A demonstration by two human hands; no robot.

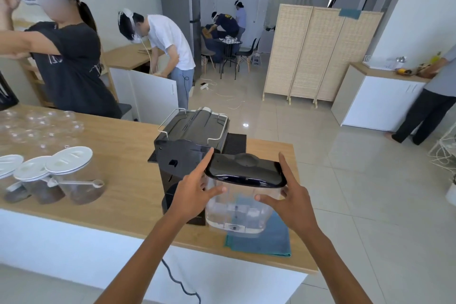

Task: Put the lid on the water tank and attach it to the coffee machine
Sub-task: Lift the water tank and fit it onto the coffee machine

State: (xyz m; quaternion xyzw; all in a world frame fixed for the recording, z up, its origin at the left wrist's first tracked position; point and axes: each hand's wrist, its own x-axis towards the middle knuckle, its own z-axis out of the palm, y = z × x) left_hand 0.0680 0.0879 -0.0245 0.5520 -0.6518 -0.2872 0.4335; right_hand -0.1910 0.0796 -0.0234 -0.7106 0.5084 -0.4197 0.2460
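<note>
A clear plastic water tank with a glossy black lid on top is held just right of the black coffee machine, above a blue cloth. My left hand grips the tank's left side, index finger stretched along the lid's left edge. On the tank's right side is my right hand, its thumb on the front wall and index finger up against the lid's right end. The tank stands apart from the machine's rear slot.
The wooden counter carries lidded jars of coffee and several glass cups at the left. A black cable hangs off the front edge. People stand beyond the counter and at the far right.
</note>
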